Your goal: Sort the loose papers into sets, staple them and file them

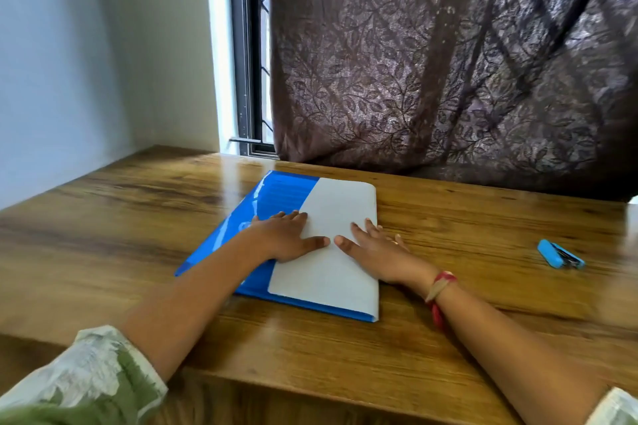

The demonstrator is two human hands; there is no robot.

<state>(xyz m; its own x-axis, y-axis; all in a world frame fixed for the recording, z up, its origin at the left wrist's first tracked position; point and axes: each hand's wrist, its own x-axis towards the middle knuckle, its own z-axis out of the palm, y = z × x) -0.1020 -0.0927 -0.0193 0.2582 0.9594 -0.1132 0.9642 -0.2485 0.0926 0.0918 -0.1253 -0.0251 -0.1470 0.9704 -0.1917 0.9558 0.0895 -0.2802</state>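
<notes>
On the wooden table (138, 217), a blue folder (276, 193) is pressed flat by the left hand (288, 235) and right hand (379, 252), fingers spread flat, gripping nothing. Right of the folder, well apart, a blue stapler (559, 254) is seen.

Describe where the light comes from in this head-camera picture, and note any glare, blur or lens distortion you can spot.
Head view: daylight enters through the window strip left of the curtain; glare streaks the glossy blue folder and the wooden table near it; the wide lens bows the wall corner and table edges; the whole frame is slightly soft, so the paper shows no readable print.
</notes>
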